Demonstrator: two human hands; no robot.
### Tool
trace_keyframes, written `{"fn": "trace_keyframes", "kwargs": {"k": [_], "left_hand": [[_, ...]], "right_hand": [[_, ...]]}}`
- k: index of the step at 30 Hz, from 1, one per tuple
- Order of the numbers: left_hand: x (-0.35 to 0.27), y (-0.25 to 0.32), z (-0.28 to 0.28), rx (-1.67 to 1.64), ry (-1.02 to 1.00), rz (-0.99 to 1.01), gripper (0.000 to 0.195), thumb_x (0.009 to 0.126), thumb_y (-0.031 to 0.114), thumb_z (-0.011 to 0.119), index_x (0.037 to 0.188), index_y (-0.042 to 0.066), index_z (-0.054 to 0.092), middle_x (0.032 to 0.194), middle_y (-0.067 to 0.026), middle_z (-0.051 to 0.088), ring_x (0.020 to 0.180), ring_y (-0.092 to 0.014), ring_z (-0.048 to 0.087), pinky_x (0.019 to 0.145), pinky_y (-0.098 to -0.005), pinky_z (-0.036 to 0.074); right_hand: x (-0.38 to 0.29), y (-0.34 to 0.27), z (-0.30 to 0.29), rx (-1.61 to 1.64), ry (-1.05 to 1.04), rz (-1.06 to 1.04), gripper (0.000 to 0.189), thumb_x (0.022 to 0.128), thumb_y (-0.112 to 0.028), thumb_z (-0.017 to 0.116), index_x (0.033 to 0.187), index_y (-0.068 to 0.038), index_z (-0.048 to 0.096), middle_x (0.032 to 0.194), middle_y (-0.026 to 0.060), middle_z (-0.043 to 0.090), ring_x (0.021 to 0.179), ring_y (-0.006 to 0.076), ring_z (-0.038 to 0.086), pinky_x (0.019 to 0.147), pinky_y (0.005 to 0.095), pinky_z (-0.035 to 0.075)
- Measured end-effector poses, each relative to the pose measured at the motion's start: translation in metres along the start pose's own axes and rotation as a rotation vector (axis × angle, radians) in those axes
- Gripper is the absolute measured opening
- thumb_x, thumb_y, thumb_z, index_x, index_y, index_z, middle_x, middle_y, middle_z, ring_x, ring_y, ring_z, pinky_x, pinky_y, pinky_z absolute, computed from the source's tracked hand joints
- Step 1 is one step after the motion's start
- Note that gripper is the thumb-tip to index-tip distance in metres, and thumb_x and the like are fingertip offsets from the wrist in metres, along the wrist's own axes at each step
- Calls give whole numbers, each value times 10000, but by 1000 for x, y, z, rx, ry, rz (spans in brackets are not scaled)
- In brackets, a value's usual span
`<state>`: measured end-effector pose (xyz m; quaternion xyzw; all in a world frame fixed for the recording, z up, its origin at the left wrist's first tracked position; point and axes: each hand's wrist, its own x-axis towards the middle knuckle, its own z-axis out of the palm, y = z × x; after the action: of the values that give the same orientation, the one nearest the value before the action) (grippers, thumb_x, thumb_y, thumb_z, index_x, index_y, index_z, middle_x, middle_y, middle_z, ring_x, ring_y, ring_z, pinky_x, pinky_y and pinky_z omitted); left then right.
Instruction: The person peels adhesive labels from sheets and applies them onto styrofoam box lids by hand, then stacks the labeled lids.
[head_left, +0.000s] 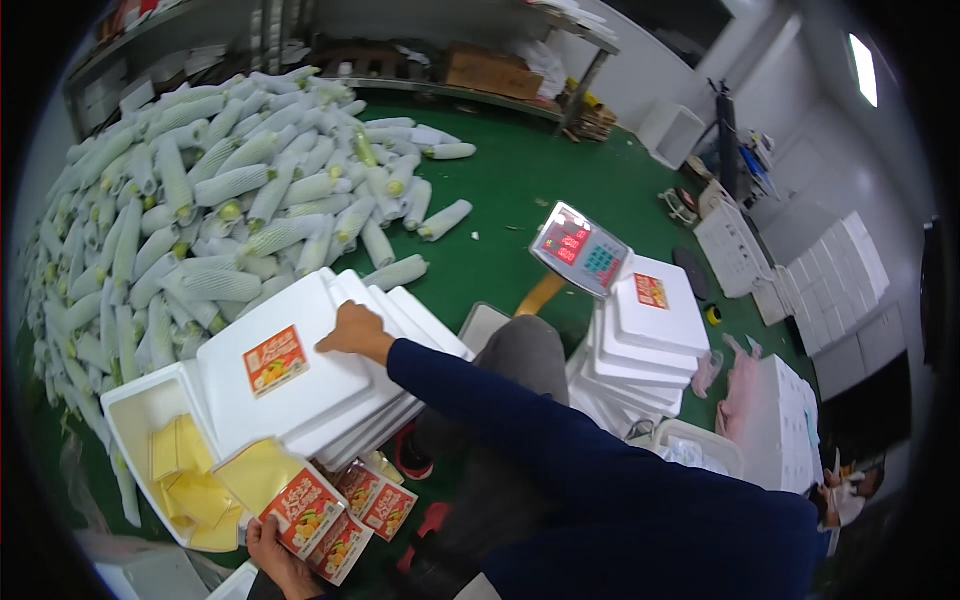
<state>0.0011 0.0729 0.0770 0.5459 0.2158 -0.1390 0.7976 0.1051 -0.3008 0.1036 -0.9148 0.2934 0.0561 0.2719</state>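
My left hand (281, 555) holds several red printed labels (304, 506), one with a yellow backing sheet peeled or folded back. Leaning in a tilted stack in front of me are white foam lids (225, 360); the front one bears a red label (276, 360) with pictures of fruit or vegetables. On the upper part of this stack lies my right hand (358, 330), fingers bent; whether it grips a lid edge is hidden. A white foam box (139, 427) below the lids contains yellow backing sheets (184, 480). More labels (375, 499) hang or lie beside my left hand.
A large heap of long vegetables in white foam netting (225, 187) covers the floor beyond. Right of my knee stand a digital scale display (581, 247) and another stack of foam lids (652, 337). A metal shelf holds a cardboard box (491, 71). Another person (847, 495) is at far right.
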Motion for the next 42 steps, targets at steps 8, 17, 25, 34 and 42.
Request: {"fn": "trace_keyframes", "kwargs": {"k": [8,17,25,34,42], "left_hand": [[-10,15,-4,-26,86,-13,127,845,32,572,949,-2,508,895,-139,648,762,-215,682,662,-327,580],[-19,21,-14,-160,2,-143,376,912,216,475,1203,-10,398,1143,-182,562,1068,-287,615,870,-436,570],[-9,25,-10,-43,5,36,285,912,162,522,1128,-18,474,1050,-167,622,932,-254,670,797,-353,583],[-14,14,-19,-125,25,181,89,892,98,607,914,13,616,834,-29,616,771,-120,575,704,-266,468],[-35,40,9,-289,-99,-52,218,907,146,646,1026,-37,633,935,-111,689,772,-134,660,703,-259,533]], "right_hand": [[-48,-6,-63,936,-119,-104,300,750,-261,785,798,1,648,661,33,577,518,93,509,405,241,355],[-199,255,-313,1383,1177,-100,317,866,-471,638,871,-167,547,666,-37,492,564,107,493,479,263,414],[-326,445,-260,1128,1145,942,343,843,-440,632,767,-135,492,536,32,426,419,155,406,353,276,299],[-276,247,-190,349,444,418,483,955,-455,487,714,-50,595,586,38,558,464,100,465,443,229,355],[-212,-65,41,490,-450,-294,354,842,-213,720,1101,15,637,960,91,695,851,145,641,741,296,525]]}}
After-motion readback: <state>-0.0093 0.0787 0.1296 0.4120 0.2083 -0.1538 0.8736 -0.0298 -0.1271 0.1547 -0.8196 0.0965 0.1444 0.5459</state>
